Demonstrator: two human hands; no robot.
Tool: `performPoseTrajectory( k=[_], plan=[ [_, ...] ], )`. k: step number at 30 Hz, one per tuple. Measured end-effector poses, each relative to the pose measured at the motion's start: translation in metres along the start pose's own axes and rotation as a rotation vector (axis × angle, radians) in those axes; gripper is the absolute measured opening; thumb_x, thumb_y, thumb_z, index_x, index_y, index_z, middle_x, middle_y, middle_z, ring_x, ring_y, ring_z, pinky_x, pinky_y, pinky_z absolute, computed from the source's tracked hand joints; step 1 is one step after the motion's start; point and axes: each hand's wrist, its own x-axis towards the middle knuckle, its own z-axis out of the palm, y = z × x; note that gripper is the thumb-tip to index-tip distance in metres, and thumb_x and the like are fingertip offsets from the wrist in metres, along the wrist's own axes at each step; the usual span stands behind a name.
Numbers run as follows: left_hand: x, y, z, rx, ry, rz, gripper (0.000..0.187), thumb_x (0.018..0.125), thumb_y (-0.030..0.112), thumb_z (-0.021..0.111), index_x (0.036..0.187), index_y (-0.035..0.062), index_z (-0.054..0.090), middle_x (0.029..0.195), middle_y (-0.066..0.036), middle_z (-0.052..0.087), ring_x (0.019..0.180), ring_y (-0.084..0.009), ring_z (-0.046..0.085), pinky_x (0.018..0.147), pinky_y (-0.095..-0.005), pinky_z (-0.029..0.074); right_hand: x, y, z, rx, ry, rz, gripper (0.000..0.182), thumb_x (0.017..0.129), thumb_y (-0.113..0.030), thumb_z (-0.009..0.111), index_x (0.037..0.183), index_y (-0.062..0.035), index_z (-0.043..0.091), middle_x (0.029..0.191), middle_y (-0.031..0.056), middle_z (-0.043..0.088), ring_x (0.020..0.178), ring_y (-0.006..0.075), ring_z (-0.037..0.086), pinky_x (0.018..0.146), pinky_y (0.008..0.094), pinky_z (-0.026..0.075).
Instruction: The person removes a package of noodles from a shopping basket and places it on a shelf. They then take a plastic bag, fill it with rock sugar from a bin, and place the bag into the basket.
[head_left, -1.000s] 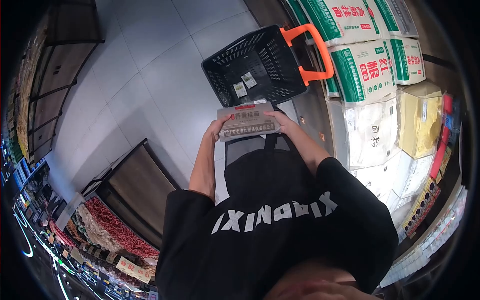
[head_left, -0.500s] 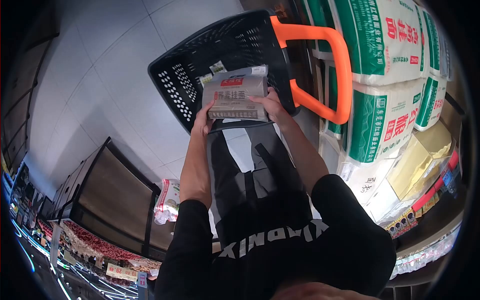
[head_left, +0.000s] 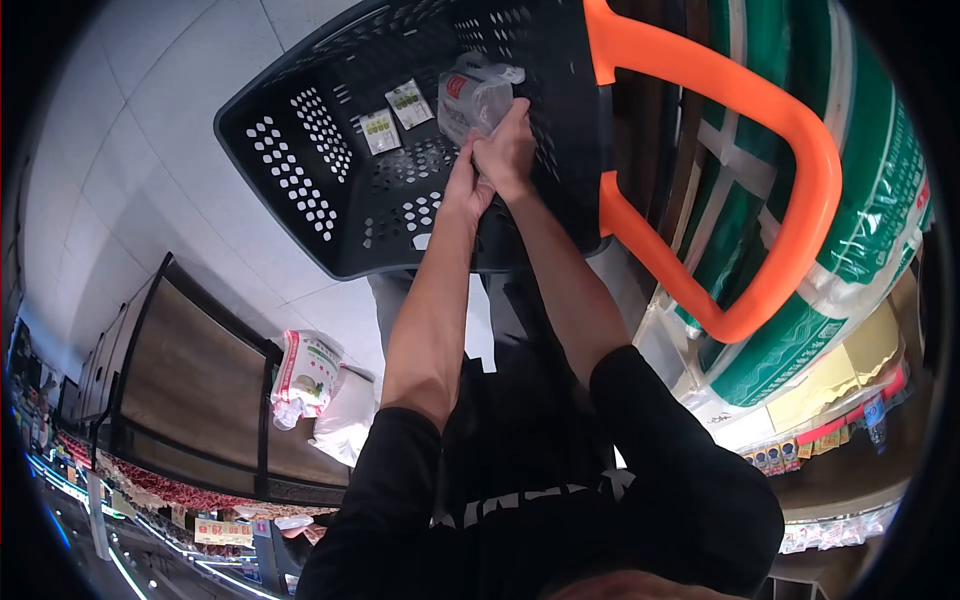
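A plastic-wrapped pack of noodles [head_left: 465, 103] with a red label is down inside the black shopping basket [head_left: 300, 95], tilted away from me. My right hand [head_left: 508, 150] is closed around its near right end. Against its lower near end presses my left hand [head_left: 468, 183], wrist close to the other one; its fingers are partly hidden. Two small packets with green print, one upper [head_left: 409, 104] and one lower [head_left: 380, 131], lie in the basket left of the pack.
The basket's orange handle [head_left: 815, 190] juts out to the right, beside stacked green-and-white sacks [head_left: 870, 170]. At lower left are a brown-panelled display stand [head_left: 195, 385] and a white-and-red bag [head_left: 308, 372]. Grey floor tiles [head_left: 130, 150] lie to the left.
Both hands have moved the noodle pack forward and down into the basket, turning it end-on. The hands have come closer together. The basket appears larger and nearer in view.
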Motion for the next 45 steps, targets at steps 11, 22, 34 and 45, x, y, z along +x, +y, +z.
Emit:
performPoseTrajectory(
  k=[11,22,34,45],
  plan=[
    [0.012,-0.005,-0.003,0.525,0.230,0.072,0.034,0.105,0.017,0.040,0.137,0.0151,0.050,0.115,-0.003,0.067,0.092,-0.0133,0.066,0.078,-0.0284,0.055,0.046,0.053,0.059,-0.257,-0.139,-0.158,0.050,0.076,-0.006,0.073,0.113,-0.0035,0.039,0.112,0.0260,0.057,0.089,0.0470,0.066,0.074,0.0529,0.057],
    [-0.034,-0.017,0.054,0.720,0.255,0.126,0.039,0.102,0.030,0.051,0.134,0.0077,0.055,0.117,-0.004,0.065,0.103,-0.0130,0.063,0.080,-0.0297,0.053,0.023,0.005,-0.006,-0.134,-0.244,-0.172,0.051,0.082,-0.017,0.074,0.123,0.0005,0.048,0.123,0.0255,0.052,0.111,0.0438,0.060,0.091,0.0495,0.052],
    [-0.251,-0.140,0.235,0.868,-0.354,0.663,0.029,0.098,0.019,0.051,0.116,-0.0030,0.055,0.099,-0.009,0.064,0.092,-0.0131,0.062,0.084,-0.0255,0.049,-0.095,-0.149,-0.363,0.176,0.335,-0.705,0.034,0.088,-0.008,0.069,0.119,0.0022,0.058,0.118,0.0206,0.060,0.107,0.0353,0.060,0.092,0.0413,0.049],
    [-0.231,-0.162,0.207,1.141,-0.423,0.784,0.045,0.086,0.015,0.067,0.124,-0.0024,0.050,0.104,-0.014,0.066,0.091,-0.0190,0.066,0.078,-0.0327,0.052,-0.076,-0.126,-0.322,0.089,0.200,-0.657,0.046,0.091,-0.011,0.063,0.130,0.0052,0.045,0.114,0.0276,0.061,0.108,0.0431,0.061,0.093,0.0469,0.050]
  ],
)
